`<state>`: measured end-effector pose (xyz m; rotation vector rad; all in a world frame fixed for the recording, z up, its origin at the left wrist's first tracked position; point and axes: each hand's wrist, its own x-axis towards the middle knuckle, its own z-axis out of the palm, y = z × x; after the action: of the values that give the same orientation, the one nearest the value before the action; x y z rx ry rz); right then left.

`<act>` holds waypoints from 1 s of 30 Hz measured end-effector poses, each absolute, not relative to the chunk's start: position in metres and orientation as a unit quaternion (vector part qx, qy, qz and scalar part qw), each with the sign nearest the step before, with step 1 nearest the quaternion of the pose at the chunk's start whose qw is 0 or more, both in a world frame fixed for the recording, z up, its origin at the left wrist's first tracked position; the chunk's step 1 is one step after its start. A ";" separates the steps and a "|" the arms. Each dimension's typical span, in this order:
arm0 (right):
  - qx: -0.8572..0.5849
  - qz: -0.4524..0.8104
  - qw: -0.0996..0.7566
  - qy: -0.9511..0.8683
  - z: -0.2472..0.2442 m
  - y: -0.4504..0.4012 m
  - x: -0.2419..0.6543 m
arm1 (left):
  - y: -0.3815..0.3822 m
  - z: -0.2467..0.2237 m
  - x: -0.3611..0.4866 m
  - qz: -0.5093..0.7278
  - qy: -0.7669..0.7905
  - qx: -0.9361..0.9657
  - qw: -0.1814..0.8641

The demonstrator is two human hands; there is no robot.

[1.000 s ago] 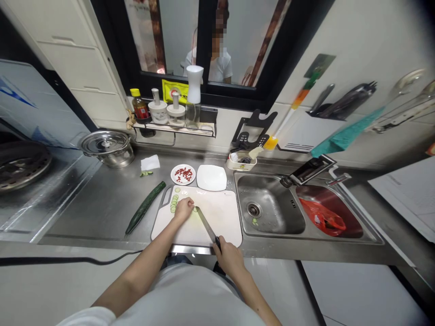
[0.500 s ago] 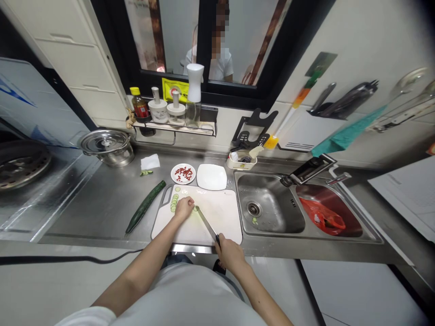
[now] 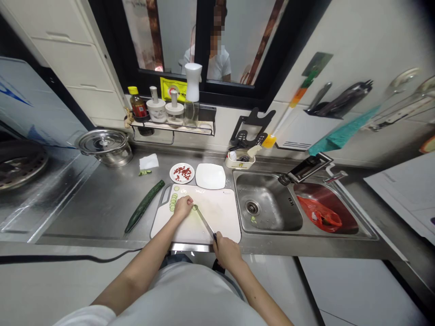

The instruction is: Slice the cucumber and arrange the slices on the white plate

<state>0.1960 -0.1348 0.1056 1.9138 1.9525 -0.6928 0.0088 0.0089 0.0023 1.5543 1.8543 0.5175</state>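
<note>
Nearest, the right hand has its fingers wrapped round the handle of a knife, its blade over the white cutting board. By the tip, the left hand's fingers are bunched; whether they grip anything, I cannot tell. Cucumber slices lie left of it; beyond the board, a round plate bears red pieces.

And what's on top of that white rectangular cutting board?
Thin round green cucumber slices lie near its left edge, and a black-handled steel knife extends over it. The left hand covers whatever is beneath.
</note>
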 end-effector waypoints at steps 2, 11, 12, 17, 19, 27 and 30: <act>0.671 -0.242 0.161 0.682 0.106 -0.135 0.196 | 0.009 0.003 0.009 0.200 0.708 0.593 0.329; 0.672 -0.249 0.178 0.674 0.111 -0.136 0.196 | 0.009 0.003 0.009 0.198 0.712 0.590 0.326; 0.672 -0.249 0.180 0.673 0.112 -0.136 0.195 | 0.008 0.002 0.009 0.197 0.712 0.591 0.324; 0.666 -0.253 0.188 0.677 0.119 -0.132 0.191 | 0.008 0.004 0.009 0.195 0.709 0.594 0.326; 0.662 -0.251 0.190 0.681 0.120 -0.131 0.192 | 0.008 0.005 0.009 0.193 0.710 0.593 0.328; 0.642 -0.235 0.209 0.699 0.126 -0.117 0.204 | 0.009 0.005 0.009 0.191 0.712 0.588 0.333; 0.636 -0.233 0.213 0.704 0.128 -0.115 0.205 | 0.009 0.004 0.008 0.193 0.709 0.591 0.332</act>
<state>0.2055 -0.1147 0.1282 1.7667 1.9540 -0.6466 0.0084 0.0088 0.0043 1.5444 1.8539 0.5047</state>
